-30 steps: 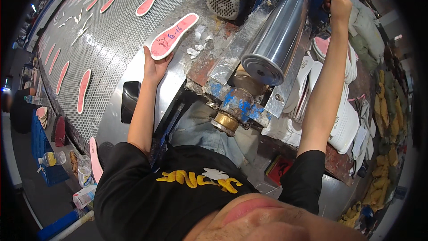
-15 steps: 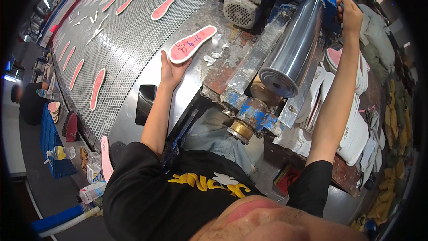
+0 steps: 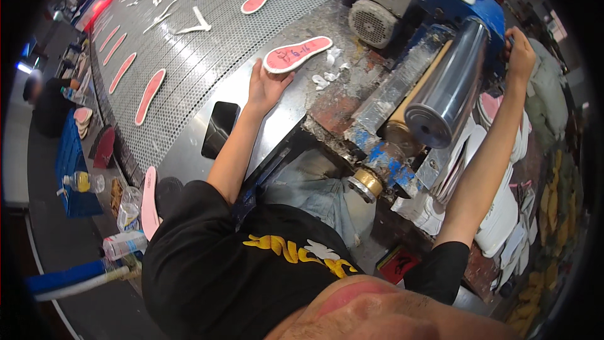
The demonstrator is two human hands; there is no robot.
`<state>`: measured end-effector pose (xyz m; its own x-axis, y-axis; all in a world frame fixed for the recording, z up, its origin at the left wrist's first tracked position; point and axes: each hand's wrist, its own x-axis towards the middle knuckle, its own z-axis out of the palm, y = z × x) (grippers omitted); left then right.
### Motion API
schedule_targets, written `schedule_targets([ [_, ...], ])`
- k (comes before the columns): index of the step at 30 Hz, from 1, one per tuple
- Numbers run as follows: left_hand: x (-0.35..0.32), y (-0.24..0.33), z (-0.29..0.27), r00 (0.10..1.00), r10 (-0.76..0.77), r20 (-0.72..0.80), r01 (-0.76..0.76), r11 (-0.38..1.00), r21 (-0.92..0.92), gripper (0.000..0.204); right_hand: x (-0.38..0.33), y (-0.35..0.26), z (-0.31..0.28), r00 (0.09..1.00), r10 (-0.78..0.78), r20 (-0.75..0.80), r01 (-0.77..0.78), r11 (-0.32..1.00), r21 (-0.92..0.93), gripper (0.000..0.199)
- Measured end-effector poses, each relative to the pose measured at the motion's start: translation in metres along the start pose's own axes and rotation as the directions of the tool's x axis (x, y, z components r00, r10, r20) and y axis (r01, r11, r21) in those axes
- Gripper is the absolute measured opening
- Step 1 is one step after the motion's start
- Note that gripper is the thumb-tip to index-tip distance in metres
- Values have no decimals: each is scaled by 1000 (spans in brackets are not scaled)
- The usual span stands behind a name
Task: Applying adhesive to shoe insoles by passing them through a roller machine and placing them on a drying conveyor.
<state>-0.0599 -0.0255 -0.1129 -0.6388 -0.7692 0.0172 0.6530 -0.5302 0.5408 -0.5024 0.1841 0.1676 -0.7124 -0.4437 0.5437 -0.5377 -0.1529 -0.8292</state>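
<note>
My left hand (image 3: 267, 90) holds a pink insole with a white rim (image 3: 297, 55) by its heel end, with handwritten marks on its upper face. The insole is above the steel plate and the worn edge of the machine bench. My right hand (image 3: 521, 56) is closed beside the blue housing (image 3: 494, 14) of a roller machine; what its fingers grip is hidden. Between my arms lies the shiny steel roller (image 3: 450, 88), with a tan roller (image 3: 418, 91) showing along its left side. White scraps (image 3: 326, 79) lie near the held insole.
A perforated metal conveyor (image 3: 207, 50) carries several pink insoles and white strips. A black phone (image 3: 221, 129) lies on the steel plate. White insole pieces (image 3: 500, 214) are stacked under my right arm. A grey motor (image 3: 373, 22) stands behind. Bottles (image 3: 123, 243) and another person (image 3: 50, 104) are at left.
My view has shifted, so the scene sits further right. A V-shaped white strip now shows on the conveyor. More of the tan roller shows beside the steel one. The held insole is turned more level.
</note>
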Motion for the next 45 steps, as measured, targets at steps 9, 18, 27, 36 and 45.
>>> schedule_targets([
  [9,-6,4,4,998,22,-54,-29,990,-138,48,5,3,-4,999,46,1,-46,999,-7,23],
  [18,-1,-1,0,999,15,-41,-19,994,-104,46,4,1,-6,1000,7,-28,-8,999,-43,23],
  [27,4,-6,-1,993,67,-94,-58,994,94,35,-5,-5,0,999,9,-53,-10,1000,-19,24],
  [36,39,46,-21,973,109,-205,-62,973,220,29,-9,-13,2,1000,11,-6,-11,1000,14,23],
  [45,92,143,-77,861,219,-459,126,783,609,31,-6,-7,1,1000,-6,-5,6,999,32,23],
])
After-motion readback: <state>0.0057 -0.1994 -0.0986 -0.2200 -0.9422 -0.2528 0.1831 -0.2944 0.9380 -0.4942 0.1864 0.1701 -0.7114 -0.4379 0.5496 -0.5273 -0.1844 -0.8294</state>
